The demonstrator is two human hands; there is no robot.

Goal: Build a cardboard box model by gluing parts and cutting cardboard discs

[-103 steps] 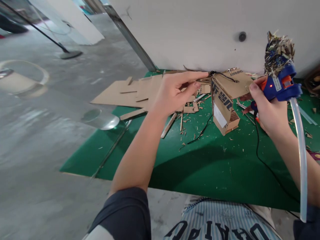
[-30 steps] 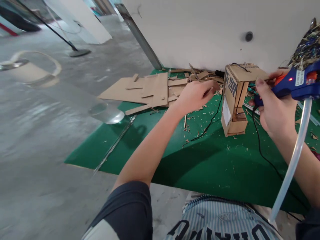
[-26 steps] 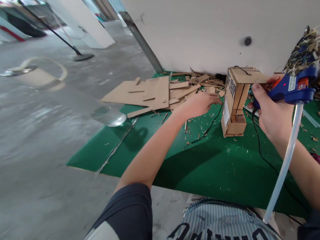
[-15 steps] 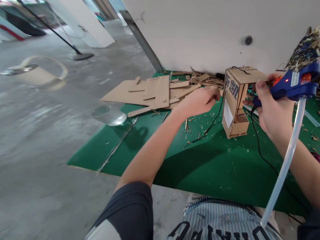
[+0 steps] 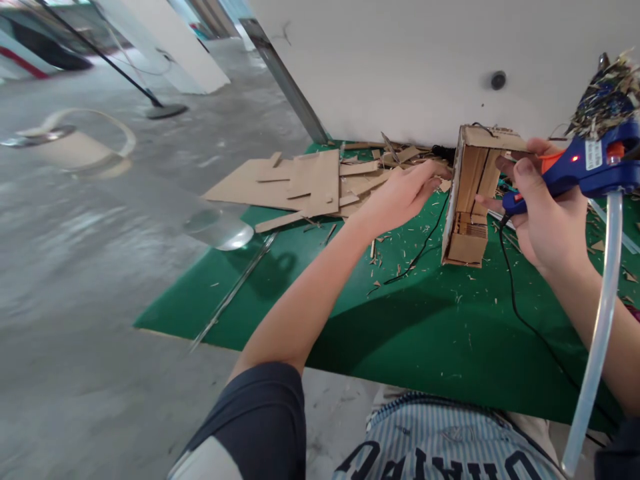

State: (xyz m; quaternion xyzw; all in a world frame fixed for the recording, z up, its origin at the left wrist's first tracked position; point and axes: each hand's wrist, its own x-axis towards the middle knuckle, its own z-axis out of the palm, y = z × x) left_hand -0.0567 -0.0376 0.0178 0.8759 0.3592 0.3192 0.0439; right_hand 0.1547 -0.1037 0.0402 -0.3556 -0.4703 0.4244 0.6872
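Note:
My right hand (image 5: 555, 213) is wrapped round a blue and orange hot glue gun (image 5: 595, 160) with a lit red light. A long translucent glue stick (image 5: 597, 333) hangs from its rear end. Fingers of the same hand reach to the right side of a small cardboard box structure (image 5: 469, 250), tilted with its hollow side showing and a stepped block inside at the bottom. At the box's left edge is my left hand (image 5: 405, 193), fingers loosely stretched out, fingertips at or against the cardboard; whether they touch is unclear.
Flat cardboard pieces (image 5: 314, 187) and scraps lie along the back of the green table (image 5: 390, 347), against a white wall (image 5: 400, 67). A black cord (image 5: 520, 307) runs down from the glue gun. Clear strips (image 5: 235, 290) lie at the left, near a transparent cup-like object (image 5: 220, 230).
The cardboard box has turned, so its hollow side faces me rather than its printed side. My left hand's fingers have loosened and stretched toward it. The glue stick has swung right.

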